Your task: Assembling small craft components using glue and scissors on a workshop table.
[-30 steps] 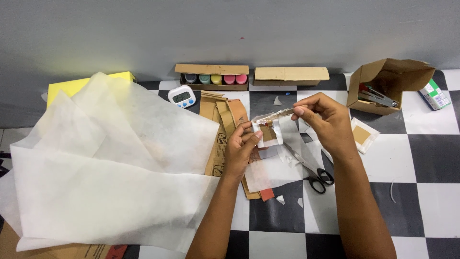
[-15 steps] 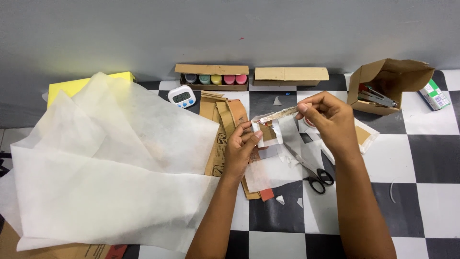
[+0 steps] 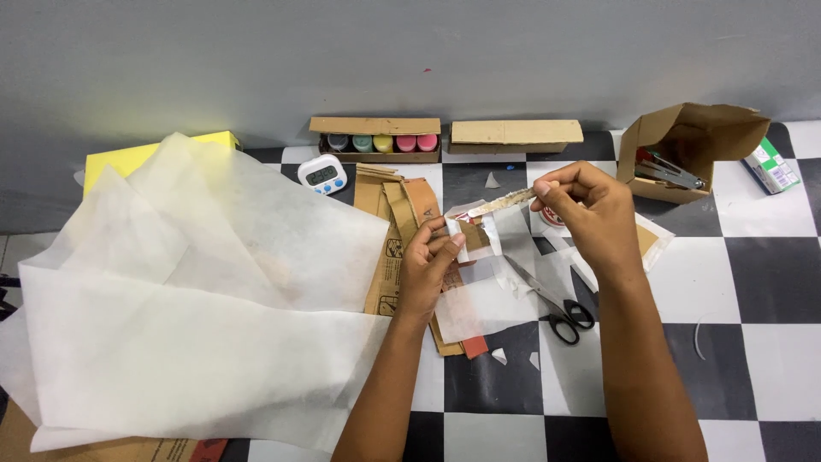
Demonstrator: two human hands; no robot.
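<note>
Two hands are seen above the scissors (image 3: 560, 305): the left hand (image 3: 428, 265) pinched on a small cardboard piece (image 3: 473, 235), the right hand (image 3: 590, 210) closed on a thin strip (image 3: 500, 204). The strip could be torn or stuck crooked if pulled unevenly.

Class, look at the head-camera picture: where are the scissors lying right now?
The black-handled scissors lie on the checkered table, right of centre, just below the right hand.

Translucent matt tissue paper (image 3: 197, 325), brown rough cardboard strips (image 3: 398, 214).
</note>
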